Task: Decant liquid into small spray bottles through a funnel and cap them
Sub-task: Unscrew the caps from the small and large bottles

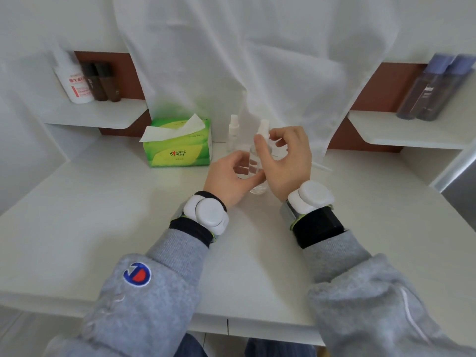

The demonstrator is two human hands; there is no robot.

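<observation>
A clear spray bottle [258,166] is stood upright on the white table [128,207] between both hands: its body is gripped low by the left hand [233,176], while the white spray cap [264,128] on top is pinched by the fingers of the right hand [286,155]. From left to right the surroundings are made up of a shelf with a white bottle [73,81] and two dark bottles [101,82], a green tissue pack [177,144], a second small spray bottle [233,132] just behind the hands, and a right shelf with two tall purple-capped bottles [435,86]. A white sheet [244,47] is hung across the back wall.
</observation>
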